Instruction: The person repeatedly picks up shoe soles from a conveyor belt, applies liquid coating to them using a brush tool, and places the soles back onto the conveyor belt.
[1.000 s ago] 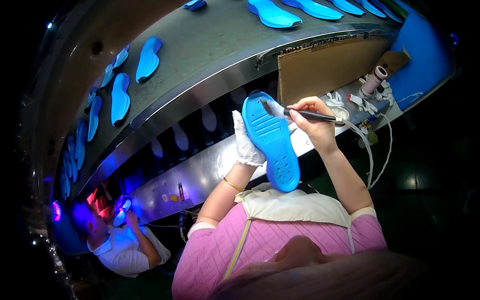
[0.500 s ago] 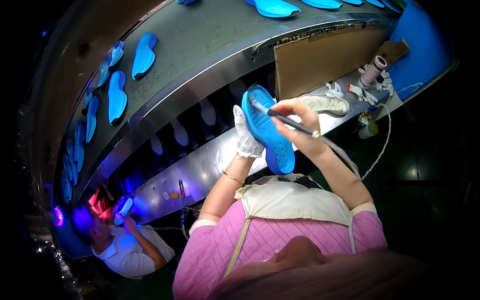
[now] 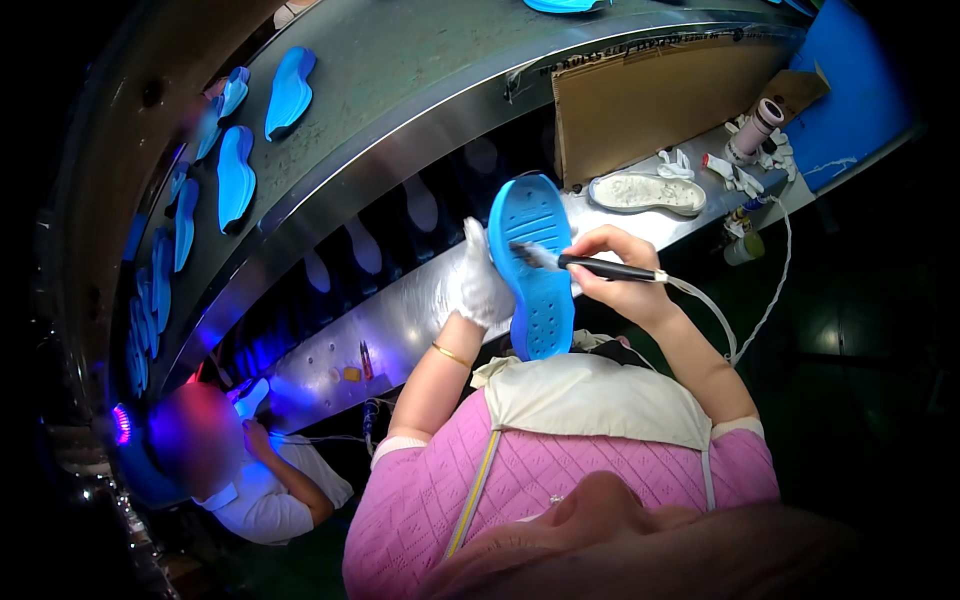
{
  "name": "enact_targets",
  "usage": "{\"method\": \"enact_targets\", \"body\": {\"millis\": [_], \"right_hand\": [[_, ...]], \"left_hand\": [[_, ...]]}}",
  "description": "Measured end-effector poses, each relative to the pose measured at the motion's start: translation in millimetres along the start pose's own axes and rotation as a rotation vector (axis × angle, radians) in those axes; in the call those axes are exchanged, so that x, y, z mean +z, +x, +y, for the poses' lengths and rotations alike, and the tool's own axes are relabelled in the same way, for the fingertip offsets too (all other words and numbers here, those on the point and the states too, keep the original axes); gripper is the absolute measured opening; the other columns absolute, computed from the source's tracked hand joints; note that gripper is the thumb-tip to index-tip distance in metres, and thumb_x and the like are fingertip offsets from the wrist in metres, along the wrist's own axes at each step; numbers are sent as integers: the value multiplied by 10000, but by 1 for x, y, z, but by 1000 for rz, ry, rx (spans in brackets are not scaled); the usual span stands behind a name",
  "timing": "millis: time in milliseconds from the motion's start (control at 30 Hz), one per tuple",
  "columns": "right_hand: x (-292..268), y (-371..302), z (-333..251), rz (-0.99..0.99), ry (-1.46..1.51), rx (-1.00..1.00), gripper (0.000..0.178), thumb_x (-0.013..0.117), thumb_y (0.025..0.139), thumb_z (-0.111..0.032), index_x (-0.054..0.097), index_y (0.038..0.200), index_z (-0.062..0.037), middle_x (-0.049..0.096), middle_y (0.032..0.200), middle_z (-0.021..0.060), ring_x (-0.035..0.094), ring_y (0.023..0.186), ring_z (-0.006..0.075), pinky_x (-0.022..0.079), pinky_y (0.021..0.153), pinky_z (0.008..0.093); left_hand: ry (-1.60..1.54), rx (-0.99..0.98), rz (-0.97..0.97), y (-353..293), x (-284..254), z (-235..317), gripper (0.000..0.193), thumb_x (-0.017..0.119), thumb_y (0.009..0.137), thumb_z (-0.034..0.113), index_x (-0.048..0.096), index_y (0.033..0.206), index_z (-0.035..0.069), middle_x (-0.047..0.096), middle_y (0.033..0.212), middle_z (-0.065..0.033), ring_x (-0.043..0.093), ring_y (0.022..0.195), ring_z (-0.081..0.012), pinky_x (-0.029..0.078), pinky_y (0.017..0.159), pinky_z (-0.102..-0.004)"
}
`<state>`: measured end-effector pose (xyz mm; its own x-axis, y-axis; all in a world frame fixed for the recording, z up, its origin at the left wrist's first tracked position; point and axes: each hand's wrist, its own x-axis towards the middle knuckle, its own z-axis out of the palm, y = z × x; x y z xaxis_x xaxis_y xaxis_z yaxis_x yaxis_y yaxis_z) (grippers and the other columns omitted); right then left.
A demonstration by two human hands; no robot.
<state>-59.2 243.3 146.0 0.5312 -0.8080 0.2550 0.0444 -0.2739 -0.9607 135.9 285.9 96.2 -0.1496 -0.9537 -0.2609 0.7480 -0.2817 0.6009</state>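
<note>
A blue shoe sole [image 3: 543, 300] is held up in front of me, its grooved and dimpled face toward me. In a white glove, my left hand [image 3: 482, 280] grips its left edge, the thumb showing and the other fingers hidden behind it. My bare right hand [image 3: 618, 268] is closed round the black handle of a brush [image 3: 610, 268], from whose back end a pale tube runs down. The pale bristles touch the sole near its middle. Behind the sole, a white shoe-shaped tray [image 3: 648, 193] lies on the metal bench [image 3: 400, 310].
Several blue soles [image 3: 236, 178] lie on the dark curved conveyor [image 3: 400, 80] ahead and left. A cardboard sheet [image 3: 650, 110] stands behind the bench, near a pink bottle [image 3: 757, 130] and white gloves [image 3: 735, 176]. At lower left a co-worker [image 3: 265, 490] holds another sole.
The brush has moved from the sole's far end down to its middle, its handle now lying more level. The sole has turned more upright. Soles on the far conveyor have shifted.
</note>
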Motion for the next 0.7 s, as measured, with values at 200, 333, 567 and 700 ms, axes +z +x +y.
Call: {"method": "enact_targets", "body": {"millis": [200, 333, 567, 700], "right_hand": [[0, -13, 4, -72, -29, -8, 140, 666, 755, 22, 597, 872, -14, 650, 911, 104, 643, 863, 165, 505, 769, 277], [-4, -8, 1, -6, 154, 112, 101, 660, 808, 5, 604, 890, -10, 660, 938, 99, 610, 809, 113, 492, 747, 243], [9, -5, -13, -86, 302, 49, 107, 678, 814, -17, 628, 908, -3, 669, 902, 91, 616, 811, 89, 504, 707, 223], [8, -1, 1, 10, -10, -278, 134, 700, 771, 16, 630, 882, -9, 658, 886, 93, 615, 761, 87, 494, 658, 198]], "left_hand": [[269, -38, 147, -8, -1, -27, 897, 303, 794, 779, 388, 1347, 78, 527, 1248, -144, 562, 1082, -260, 487, 924, -423], [-1, 44, 169, 5, 16, -17, 1038, 326, 676, 871, 414, 1326, 67, 571, 1189, -157, 587, 1046, -307, 496, 909, -447], [-338, 307, -240, 40, 8, 4, 1116, 385, 606, 899, 439, 1296, 24, 575, 1180, -185, 591, 989, -343, 462, 939, -498], [-382, 424, -284, 40, 27, 16, 1084, 449, 592, 879, 446, 1294, 52, 585, 1155, -175, 597, 964, -322, 416, 987, -486]]}}
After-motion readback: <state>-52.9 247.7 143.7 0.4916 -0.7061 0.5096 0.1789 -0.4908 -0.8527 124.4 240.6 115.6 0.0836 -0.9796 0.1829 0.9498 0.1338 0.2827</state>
